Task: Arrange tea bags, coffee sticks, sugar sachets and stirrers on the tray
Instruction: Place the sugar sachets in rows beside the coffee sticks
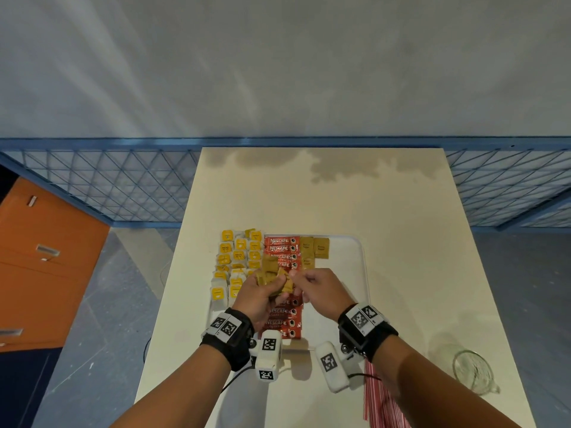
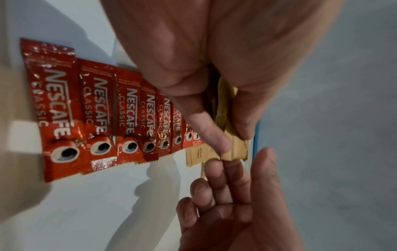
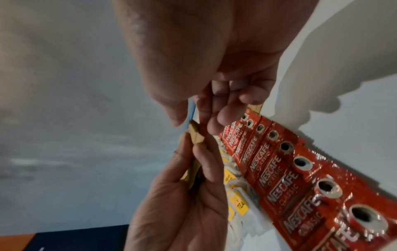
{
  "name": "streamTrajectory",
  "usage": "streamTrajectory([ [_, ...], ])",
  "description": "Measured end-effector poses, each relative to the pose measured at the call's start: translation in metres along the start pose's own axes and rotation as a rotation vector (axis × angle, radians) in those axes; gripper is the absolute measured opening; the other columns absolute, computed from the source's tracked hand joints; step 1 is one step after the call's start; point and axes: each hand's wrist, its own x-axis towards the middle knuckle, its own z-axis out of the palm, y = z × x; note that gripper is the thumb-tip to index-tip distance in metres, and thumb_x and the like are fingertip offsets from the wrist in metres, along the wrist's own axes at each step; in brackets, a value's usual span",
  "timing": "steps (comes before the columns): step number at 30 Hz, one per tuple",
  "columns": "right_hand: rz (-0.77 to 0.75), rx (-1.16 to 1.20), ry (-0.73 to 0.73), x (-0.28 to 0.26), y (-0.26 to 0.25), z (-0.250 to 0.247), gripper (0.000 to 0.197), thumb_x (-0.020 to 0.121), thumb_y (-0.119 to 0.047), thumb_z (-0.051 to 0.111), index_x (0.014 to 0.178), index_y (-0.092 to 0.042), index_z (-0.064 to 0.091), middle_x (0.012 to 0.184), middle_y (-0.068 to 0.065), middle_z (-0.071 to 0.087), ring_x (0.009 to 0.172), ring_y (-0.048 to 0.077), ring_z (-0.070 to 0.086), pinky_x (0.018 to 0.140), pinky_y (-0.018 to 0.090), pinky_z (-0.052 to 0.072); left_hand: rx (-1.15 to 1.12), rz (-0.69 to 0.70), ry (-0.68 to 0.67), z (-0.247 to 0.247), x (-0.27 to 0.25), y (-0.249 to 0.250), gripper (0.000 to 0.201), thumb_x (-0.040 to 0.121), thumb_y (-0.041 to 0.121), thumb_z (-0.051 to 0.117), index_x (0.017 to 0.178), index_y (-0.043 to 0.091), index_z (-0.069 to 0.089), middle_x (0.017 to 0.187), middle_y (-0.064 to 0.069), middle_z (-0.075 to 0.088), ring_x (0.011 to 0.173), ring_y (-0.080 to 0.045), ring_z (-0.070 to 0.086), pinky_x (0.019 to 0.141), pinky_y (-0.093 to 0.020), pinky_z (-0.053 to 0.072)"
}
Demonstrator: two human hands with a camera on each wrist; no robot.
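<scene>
Red Nescafé coffee sticks (image 1: 282, 257) lie in a column on the white plastic tray (image 1: 349, 267), partly hidden under both hands. Left hand (image 1: 258, 293) grips a fanned bunch of brown paper sugar sachets (image 1: 273, 278); right hand (image 1: 321, 287) pinches one sachet's edge (clearer from the wrist views). Red-striped stirrers (image 1: 375, 393) lie on the table, cut off

Both forearms are left bare; no sleeves are seen. Left wrist (image 1: 230, 330): a black strap is worn, topped with white plates printed with black square markers; a white camera housing (image 1: 268, 355) with markers is attached, and a black cable is trailed. Right wrist (image 1: 366, 327): the same strap, plates and housing (image 1: 332, 366) are fitted.
</scene>
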Motion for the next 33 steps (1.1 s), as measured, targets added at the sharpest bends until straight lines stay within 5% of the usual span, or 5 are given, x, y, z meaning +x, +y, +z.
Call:
streamTrajectory([
  [5, 0.018, 0.053, 0.038, -0.004, 0.009, 0.005, 0.008, 0.096, -0.025, 0.069, 0.098, -0.019, 0.074, 0.078, -0.004, 0.072, 0.061, 0.001, 0.063, 0.060, 0.017, 0.053, -0.026, 0.004, 0.009, 0.001, -0.002, -0.003, 0.035, 0.088, 0.002, 0.070, 0.120, 0.007, 0.057, 0.091, -0.019, 0.071, 0.076, -0.027, 0.070, 0.060, -0.028, 0.061],
  [14, 0.014, 0.094, 0.095, -0.005, 0.015, 0.006, 0.015, 0.090, -0.021, 0.076, 0.104, -0.015, 0.074, 0.093, 0.002, 0.072, 0.081, 0.011, 0.067, 0.067, 0.016, 0.054, 0.094, -0.031, 0.054, -0.004, -0.002, -0.011, 0.031, 0.086, 0.008, 0.075, 0.115, 0.012, 0.062, 0.090, -0.011, 0.071, 0.070, -0.017, 0.065, 0.055, -0.026, 0.054],
  [20, 0.102, 0.275, 0.092, 0.002, 0.010, 0.004, 0.030, 0.091, -0.011, 0.074, 0.118, -0.018, 0.066, 0.101, 0.005, 0.073, 0.087, 0.026, 0.072, 0.079, 0.045, 0.061, 0.153, -0.021, 0.063, -0.001, 0.004, -0.010, 0.045, 0.082, 0.018, 0.080, 0.121, 0.004, 0.062, 0.093, -0.012, 0.072, 0.067, -0.016, 0.064, 0.050, -0.025, 0.048],
  [29, 0.133, 0.113, 0.124, 0.015, 0.013, -0.016, 0.018, 0.095, -0.022, 0.071, 0.106, -0.007, 0.072, 0.086, 0.009, 0.073, 0.075, 0.013, 0.067, 0.066, 0.025, 0.055, 0.240, -0.012, 0.047, 0.011, 0.019, -0.002, 0.033, 0.088, 0.020, 0.077, 0.112, 0.005, 0.061, 0.076, -0.006, 0.069, 0.058, -0.014, 0.060, 0.055, -0.027, 0.049],
  [33, 0.090, -0.064, 0.246, 0.027, 0.017, -0.037, 0.024, 0.095, -0.022, 0.068, 0.092, 0.001, 0.072, 0.087, 0.020, 0.071, 0.072, 0.021, 0.061, 0.076, 0.040, 0.055, 0.308, 0.019, 0.082, 0.013, 0.025, 0.006, 0.007, 0.093, 0.013, 0.069, 0.098, 0.009, 0.066, 0.087, -0.012, 0.073, 0.069, -0.018, 0.065, 0.057, -0.028, 0.051],
])
